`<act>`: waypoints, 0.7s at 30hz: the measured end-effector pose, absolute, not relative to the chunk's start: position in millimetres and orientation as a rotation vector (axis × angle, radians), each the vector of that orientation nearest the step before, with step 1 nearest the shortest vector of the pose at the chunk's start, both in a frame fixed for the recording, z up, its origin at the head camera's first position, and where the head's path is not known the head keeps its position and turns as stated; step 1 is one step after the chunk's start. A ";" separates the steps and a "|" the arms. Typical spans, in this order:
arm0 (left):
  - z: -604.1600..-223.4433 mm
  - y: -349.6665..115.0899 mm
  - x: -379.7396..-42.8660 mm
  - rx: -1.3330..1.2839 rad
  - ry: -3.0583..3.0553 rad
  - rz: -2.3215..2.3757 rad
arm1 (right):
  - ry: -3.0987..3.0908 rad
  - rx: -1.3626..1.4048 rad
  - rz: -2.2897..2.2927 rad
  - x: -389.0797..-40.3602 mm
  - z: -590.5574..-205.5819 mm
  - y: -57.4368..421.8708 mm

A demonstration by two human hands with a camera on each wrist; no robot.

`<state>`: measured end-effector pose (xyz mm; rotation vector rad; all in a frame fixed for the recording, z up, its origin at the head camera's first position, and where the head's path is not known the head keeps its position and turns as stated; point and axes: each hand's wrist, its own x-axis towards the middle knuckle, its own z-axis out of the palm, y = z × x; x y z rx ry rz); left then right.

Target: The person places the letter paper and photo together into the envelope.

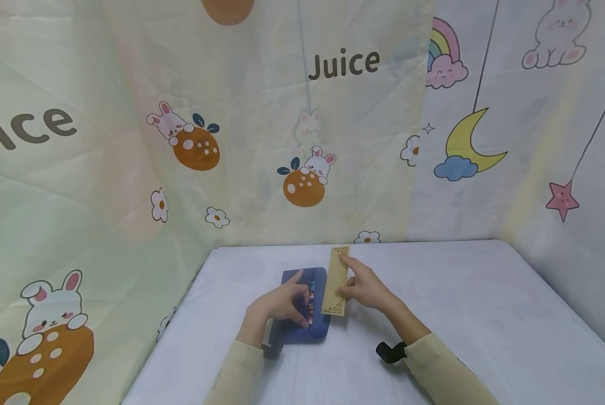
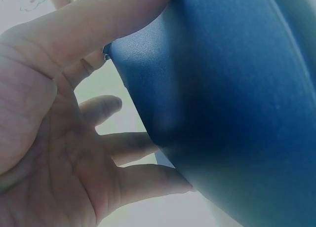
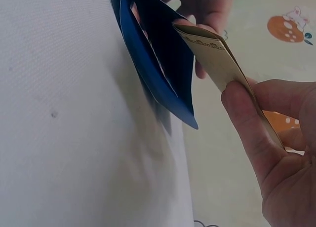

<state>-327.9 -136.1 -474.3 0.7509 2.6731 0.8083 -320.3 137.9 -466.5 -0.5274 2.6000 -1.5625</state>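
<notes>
A dark blue pouch (image 1: 302, 335) stands with its mouth spread in the right wrist view, and a thin strip of printed paper (image 3: 153, 52) shows inside. My left hand (image 1: 279, 304) grips the pouch's edge, thumb on one face and fingers along the other side, as the left wrist view shows. In my right hand (image 1: 370, 288), thumb and fingers pinch a long cream paper sleeve (image 1: 337, 281) with brown ornament at both ends. The sleeve is held beside the pouch, on its right, and its far end (image 3: 200, 34) overlaps the pouch's edge in the right wrist view.
The white tabletop (image 1: 434, 315) runs back to a hanging cloth (image 1: 262, 84) printed with rabbits and fruit, which also rises along the left. A black wrist-worn device (image 1: 391, 352) sits at the right sleeve's cuff.
</notes>
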 end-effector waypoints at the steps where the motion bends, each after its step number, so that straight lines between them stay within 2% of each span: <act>1: -473.8 -135.9 -327.7 0.751 2.673 0.810 | 2.596 -0.532 -1.566 -320.2 -466.5 137.6; 21: -474.3 -135.3 -328.2 0.748 2.675 0.795 | 2.579 -0.546 -1.593 -318.3 -469.7 128.0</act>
